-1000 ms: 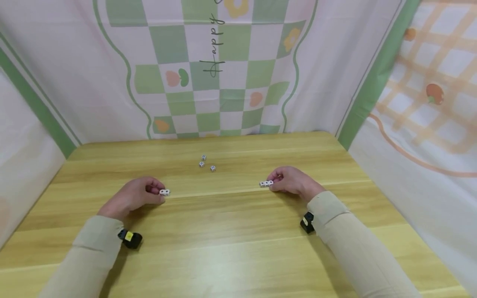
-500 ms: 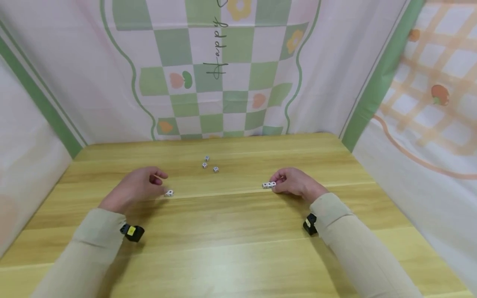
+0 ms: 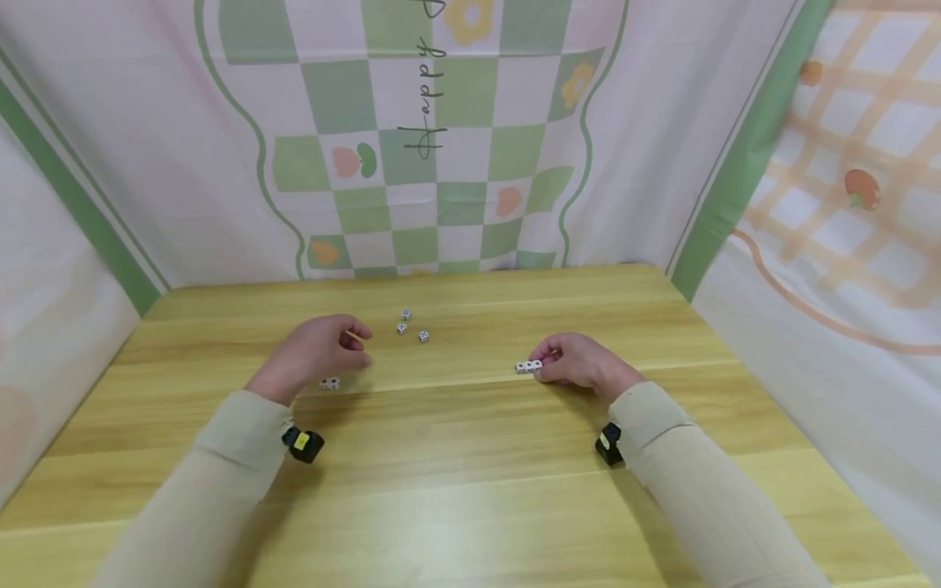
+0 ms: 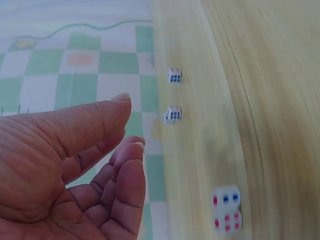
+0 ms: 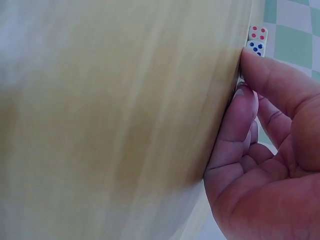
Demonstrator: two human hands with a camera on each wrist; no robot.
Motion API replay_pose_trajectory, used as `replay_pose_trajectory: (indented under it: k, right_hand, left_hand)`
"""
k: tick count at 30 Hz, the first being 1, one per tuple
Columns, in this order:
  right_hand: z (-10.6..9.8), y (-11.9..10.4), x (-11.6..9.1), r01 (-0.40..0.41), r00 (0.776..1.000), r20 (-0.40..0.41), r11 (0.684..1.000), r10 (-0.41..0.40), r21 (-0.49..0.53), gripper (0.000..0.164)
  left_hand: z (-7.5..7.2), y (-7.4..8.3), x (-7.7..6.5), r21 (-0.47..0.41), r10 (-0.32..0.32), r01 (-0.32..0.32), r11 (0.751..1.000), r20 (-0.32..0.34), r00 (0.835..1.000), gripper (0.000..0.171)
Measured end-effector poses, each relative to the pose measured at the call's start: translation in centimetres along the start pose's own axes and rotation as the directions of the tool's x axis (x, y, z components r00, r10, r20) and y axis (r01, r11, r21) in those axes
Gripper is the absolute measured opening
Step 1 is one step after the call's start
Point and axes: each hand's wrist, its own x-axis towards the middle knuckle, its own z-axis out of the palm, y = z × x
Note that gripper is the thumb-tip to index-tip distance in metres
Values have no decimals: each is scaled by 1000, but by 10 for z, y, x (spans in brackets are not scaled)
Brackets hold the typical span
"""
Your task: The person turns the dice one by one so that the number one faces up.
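Observation:
My left hand [image 3: 316,353] hovers over the table, thumb and fingers apart with nothing between them. Just below it sits a pair of dice [image 3: 330,383], side by side; the left wrist view shows these two dice [image 4: 227,209] touching. Three loose dice [image 3: 423,336] lie beyond the left fingertips, toward the back of the table. On the right, my right hand [image 3: 581,361] pinches the near end of a short row of white dice [image 3: 524,367] lying on the wood. In the right wrist view thumb and finger cover that end, and a die with red dots [image 5: 258,33] shows at the far end.
The wooden table [image 3: 456,457] runs back to a hanging cloth [image 3: 463,155] with green checks. More cloth [image 3: 845,245] hangs along the right side and the left. A small black wrist camera [image 3: 304,445] is strapped at each sleeve cuff.
My left hand lets go of its die, leaving it beside another as a pair, and moves right and away toward the loose dice. The right hand stays on its row.

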Motion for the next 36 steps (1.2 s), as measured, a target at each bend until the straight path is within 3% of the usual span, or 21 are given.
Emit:
replay_pose_trajectory:
  k: [7, 14, 21, 36]
  right_hand:
    - [1, 0, 0, 11, 1000, 6, 1000, -11, 21, 26]
    - [1, 1, 1, -5, 1000, 1, 1000, 5, 6, 25]
    - [0, 1, 1, -6, 1000, 1, 1000, 6, 2, 25]
    - [-1, 2, 1, -7, 1000, 0, 1000, 7, -4, 24]
  left_hand:
    - [16, 16, 15, 9, 48, -48, 999, -12, 999, 40]
    - [31, 27, 29, 21, 51, -50, 999, -16, 999, 42]
    - [43, 33, 46, 99, 107, -102, 990, -44, 993, 45]
    - [57, 45, 68, 225, 121, -112, 968, -28, 992, 48]
